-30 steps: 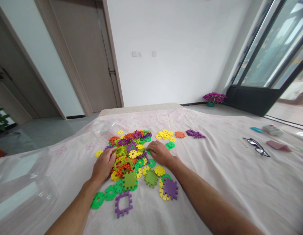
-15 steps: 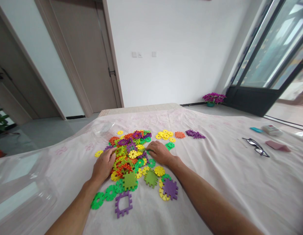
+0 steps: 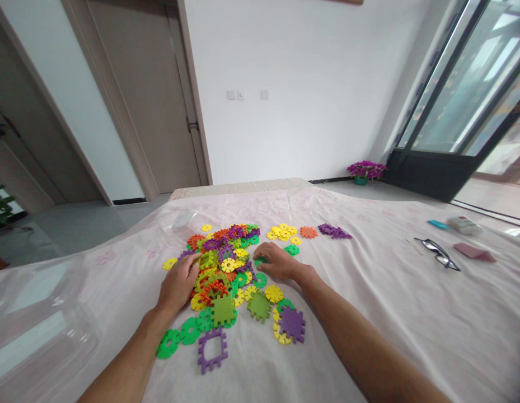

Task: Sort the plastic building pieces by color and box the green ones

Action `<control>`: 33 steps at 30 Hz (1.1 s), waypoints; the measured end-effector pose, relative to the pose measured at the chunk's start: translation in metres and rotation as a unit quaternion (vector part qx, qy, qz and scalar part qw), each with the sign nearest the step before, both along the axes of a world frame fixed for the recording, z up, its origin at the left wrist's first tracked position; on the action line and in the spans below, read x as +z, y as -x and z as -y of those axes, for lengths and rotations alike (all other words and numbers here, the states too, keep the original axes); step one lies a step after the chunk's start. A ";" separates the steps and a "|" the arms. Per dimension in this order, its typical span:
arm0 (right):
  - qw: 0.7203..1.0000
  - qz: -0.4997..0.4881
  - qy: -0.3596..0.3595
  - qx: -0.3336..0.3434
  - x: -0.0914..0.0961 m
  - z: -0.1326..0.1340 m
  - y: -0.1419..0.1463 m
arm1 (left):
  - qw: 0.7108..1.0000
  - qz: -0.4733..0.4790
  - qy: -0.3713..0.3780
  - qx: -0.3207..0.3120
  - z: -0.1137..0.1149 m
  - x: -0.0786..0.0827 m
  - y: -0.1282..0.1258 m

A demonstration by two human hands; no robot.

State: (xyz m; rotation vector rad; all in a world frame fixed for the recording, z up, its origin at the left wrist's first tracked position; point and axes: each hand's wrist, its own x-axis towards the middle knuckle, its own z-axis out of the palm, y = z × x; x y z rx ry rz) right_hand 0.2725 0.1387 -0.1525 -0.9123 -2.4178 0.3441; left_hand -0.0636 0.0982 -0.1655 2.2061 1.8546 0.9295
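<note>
My left hand (image 3: 178, 281) rests against the left side of a heaped pile of plastic interlocking pieces (image 3: 215, 260). Its fingers are stretched out and hold nothing. My right hand (image 3: 279, 262) is just right of the pile, thumb and fingers curled round a green snowflake disc (image 3: 261, 259), partly hidden by the fingers. Below that hand lie another green disc (image 3: 260, 280), a yellow disc (image 3: 273, 293) and a green square piece (image 3: 259, 306). Beyond it is a small heap of yellow discs (image 3: 282, 232), with green discs (image 3: 292, 250) nearer the hand.
An orange square piece (image 3: 309, 232) and a purple group (image 3: 334, 231) lie farther right. A purple square frame (image 3: 212, 351) is near me. Clear plastic containers (image 3: 41, 313) stand left. Glasses (image 3: 438, 253) and a pink cloth (image 3: 474, 252) lie right on the bedsheet (image 3: 369, 302).
My right hand has shifted slightly right, away from the pile's edge, with the green disc now showing between its fingers. My left hand has stayed in place.
</note>
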 end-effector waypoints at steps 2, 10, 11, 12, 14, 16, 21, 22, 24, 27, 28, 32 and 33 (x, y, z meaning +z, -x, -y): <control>1.000 -0.011 0.014 -0.019 -0.002 -0.001 -0.001 | 1.000 -0.001 -0.002 0.001 0.000 0.001 -0.001; 0.995 -0.007 0.046 -0.087 -0.007 -0.004 -0.004 | 1.000 0.003 -0.008 -0.001 0.002 0.002 -0.002; 0.994 -0.011 0.051 -0.092 -0.007 -0.004 -0.004 | 1.000 0.003 -0.008 -0.001 0.001 0.001 -0.002; 0.994 -0.015 0.054 -0.096 -0.007 -0.004 -0.004 | 1.000 0.004 -0.007 -0.001 0.001 0.001 -0.001; 0.993 -0.021 0.060 -0.096 -0.006 -0.003 -0.003 | 1.000 0.003 -0.006 -0.002 0.001 0.001 -0.001; 0.994 -0.027 0.064 -0.090 -0.005 0.000 -0.003 | 1.000 0.002 -0.004 -0.004 0.001 0.001 0.000; 0.990 -0.050 0.045 -0.122 -0.004 0.003 -0.003 | 1.000 0.001 0.003 -0.002 0.001 0.001 -0.001; 0.988 -0.054 0.034 -0.138 -0.004 0.003 -0.003 | 1.000 0.001 0.004 -0.001 0.001 0.001 -0.001; 0.983 -0.068 0.009 -0.172 -0.003 0.001 -0.006 | 1.000 -0.001 0.002 -0.001 0.001 0.001 -0.002; 0.969 -0.110 -0.021 -0.219 0.001 -0.001 -0.011 | 1.000 -0.003 0.000 -0.001 0.002 0.001 -0.002; 0.964 -0.123 -0.027 -0.234 0.003 -0.001 -0.013 | 1.000 -0.003 0.000 -0.001 0.002 0.001 -0.002; 0.944 -0.118 -0.046 -0.305 0.008 -0.003 -0.023 | 1.000 -0.002 -0.003 0.000 0.001 0.001 -0.002; 0.937 -0.114 -0.056 -0.326 0.008 -0.003 -0.025 | 1.000 -0.002 -0.004 0.001 0.000 0.001 -0.002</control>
